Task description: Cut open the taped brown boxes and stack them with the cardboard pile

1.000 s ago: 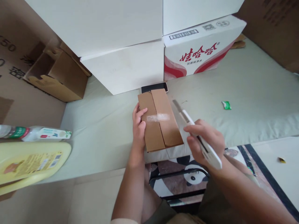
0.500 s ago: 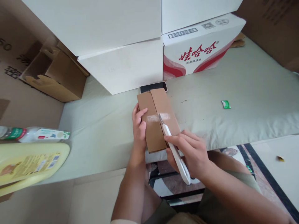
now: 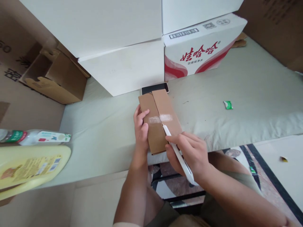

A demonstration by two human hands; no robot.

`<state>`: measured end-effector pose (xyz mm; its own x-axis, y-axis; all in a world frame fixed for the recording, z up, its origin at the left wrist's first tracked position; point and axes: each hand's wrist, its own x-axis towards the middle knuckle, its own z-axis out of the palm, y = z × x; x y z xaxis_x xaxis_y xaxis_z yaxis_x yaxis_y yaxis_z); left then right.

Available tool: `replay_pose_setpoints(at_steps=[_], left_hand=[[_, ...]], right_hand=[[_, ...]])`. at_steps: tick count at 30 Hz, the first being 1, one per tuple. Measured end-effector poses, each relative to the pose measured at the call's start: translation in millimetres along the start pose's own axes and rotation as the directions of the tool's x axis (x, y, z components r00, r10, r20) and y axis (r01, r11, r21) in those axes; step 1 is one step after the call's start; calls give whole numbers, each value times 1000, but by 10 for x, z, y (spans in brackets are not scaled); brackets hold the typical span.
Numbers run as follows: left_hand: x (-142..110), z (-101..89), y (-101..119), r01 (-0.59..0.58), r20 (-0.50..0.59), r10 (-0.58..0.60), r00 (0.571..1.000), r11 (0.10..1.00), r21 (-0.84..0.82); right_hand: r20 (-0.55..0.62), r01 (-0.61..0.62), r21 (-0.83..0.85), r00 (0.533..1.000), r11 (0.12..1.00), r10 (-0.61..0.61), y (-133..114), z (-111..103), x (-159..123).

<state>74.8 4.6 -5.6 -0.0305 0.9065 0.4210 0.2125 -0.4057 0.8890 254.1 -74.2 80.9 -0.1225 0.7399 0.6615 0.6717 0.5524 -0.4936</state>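
Note:
A small flat brown cardboard box (image 3: 165,107) lies on the pale green padded surface (image 3: 236,126), its two top flaps joined by a strip of clear tape (image 3: 161,119). My left hand (image 3: 140,129) presses on the box's left edge. My right hand (image 3: 189,151) grips a white utility knife (image 3: 177,153). The blade tip sits in the seam between the flaps, just below the tape. A dark phone (image 3: 155,88) lies flat behind the box, partly hidden by it.
Large white cartons (image 3: 123,67) and a red-and-white printed carton (image 3: 201,50) are stacked behind. An open brown box (image 3: 54,75) stands at the left. A yellow bottle (image 3: 30,167) and a clear bottle (image 3: 35,137) lie at the near left. A green wrapper (image 3: 228,105) rests at the right.
My right hand brought the knife from the right of the box onto the tape, then drew the blade toward me along the seam. The left hand stayed put.

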Motion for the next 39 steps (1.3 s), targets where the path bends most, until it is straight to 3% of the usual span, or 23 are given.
replay_pose_setpoints(at_steps=[10, 19, 27, 33, 39], left_hand=[[-4, 1, -27, -18, 0, 18, 1000, 999, -39], [-10, -10, -41, -4, -30, 4, 1000, 1000, 24], [-21, -14, -13, -14, -48, 17, 999, 998, 56], [-34, 6, -35, -15, -58, 15, 998, 1000, 14], [-44, -7, -107, 22, -43, -22, 999, 1000, 20]], right_hand=[[-36, -91, 41, 995, 995, 93, 17, 16, 30], [11, -226, 64, 974, 972, 226, 10, 78, 53], [-77, -231, 235, 964, 944, 255, 15, 62, 22], [18, -384, 325, 916, 864, 400, 69, 72, 60], [57, -437, 278, 897, 856, 439, 103, 123, 118]])
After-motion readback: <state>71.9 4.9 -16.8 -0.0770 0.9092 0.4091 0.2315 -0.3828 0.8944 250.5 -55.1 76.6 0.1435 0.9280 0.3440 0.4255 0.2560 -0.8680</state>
